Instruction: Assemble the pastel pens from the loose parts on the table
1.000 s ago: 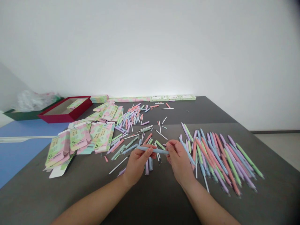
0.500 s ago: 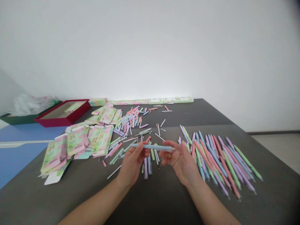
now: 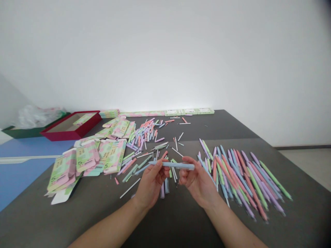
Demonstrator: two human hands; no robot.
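My left hand (image 3: 154,182) pinches a pale blue pen (image 3: 172,164) between thumb and fingers, its pointed end toward the left. The fingers of my right hand (image 3: 198,182) are closed around its blunt, partly clear right end. The pen is held level above the table; whether its parts are fully joined cannot be seen. Under and behind my hands lie loose pen barrels (image 3: 130,172) and thin white refills (image 3: 130,188). Beside my right wrist is a group of pens (image 3: 240,179) in purple, green, blue and coral, lying roughly side by side.
Flat printed card boxes (image 3: 88,155) lie at the left on the dark table (image 3: 178,220). A heap of short pen parts (image 3: 146,132) is farther back. A red box lid (image 3: 77,132) and a green tray (image 3: 20,132) with plastic stand far left. Packed boxes (image 3: 173,112) line the wall.
The right end of the pen in my hands now looks blunter and wider than before. Another light blue pen now shows at the near-left edge of the group, by my right hand.
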